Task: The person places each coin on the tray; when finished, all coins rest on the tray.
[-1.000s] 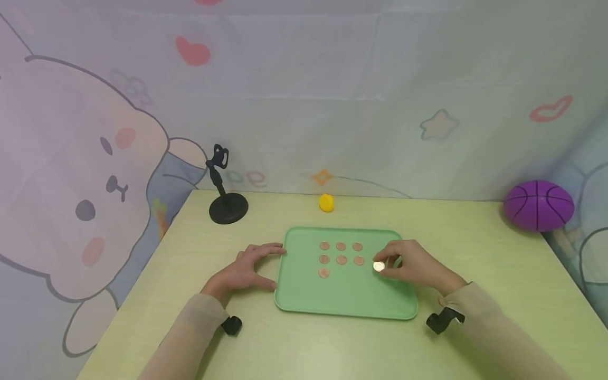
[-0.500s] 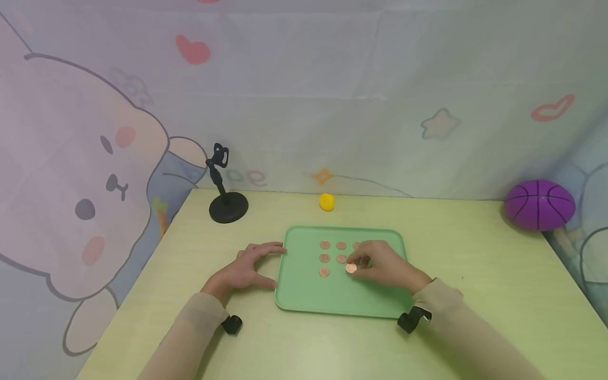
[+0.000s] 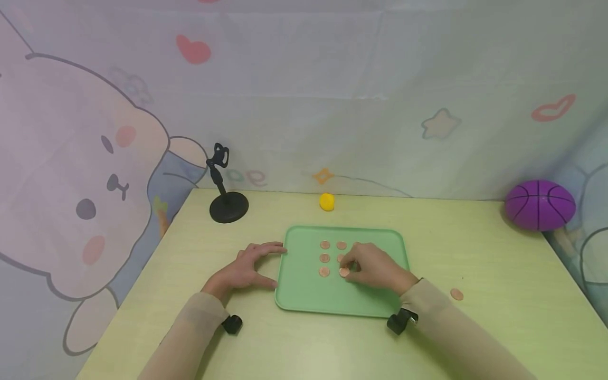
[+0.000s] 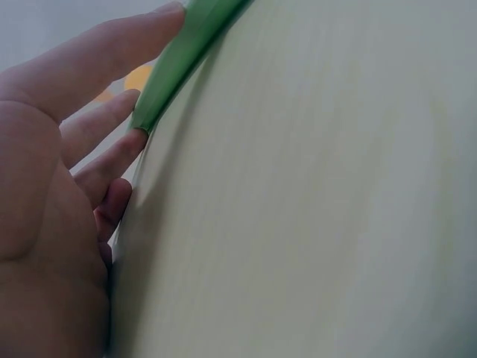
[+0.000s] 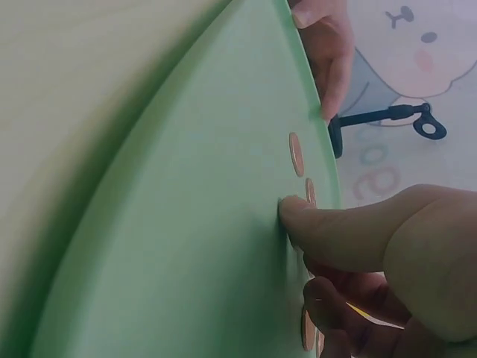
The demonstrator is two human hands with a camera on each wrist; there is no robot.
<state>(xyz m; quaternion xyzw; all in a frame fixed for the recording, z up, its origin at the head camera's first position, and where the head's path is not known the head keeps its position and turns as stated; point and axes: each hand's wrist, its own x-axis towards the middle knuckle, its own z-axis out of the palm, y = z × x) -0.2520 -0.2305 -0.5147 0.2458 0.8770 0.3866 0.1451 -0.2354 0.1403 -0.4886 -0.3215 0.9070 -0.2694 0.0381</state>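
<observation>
In the head view a green tray lies on the table, with several copper coins set out on it in rows. My right hand is over the tray and pinches a coin between thumb and fingers, at the tray surface beside the front-left coin. That hand covers the coins at the right of the rows. In the right wrist view, the thumb hides most of the pinched coin. My left hand touches the tray's left rim with spread fingers, also visible in the left wrist view at the green edge.
One more copper coin lies on the table right of the tray. Behind stand a black stand, a small yellow object and a purple ball at the back right. A printed cloth hangs behind the table.
My right hand has carried the coin leftward across the tray and down to the third row. The coin on the table is uncovered as the right forearm moved left. My left hand stays put.
</observation>
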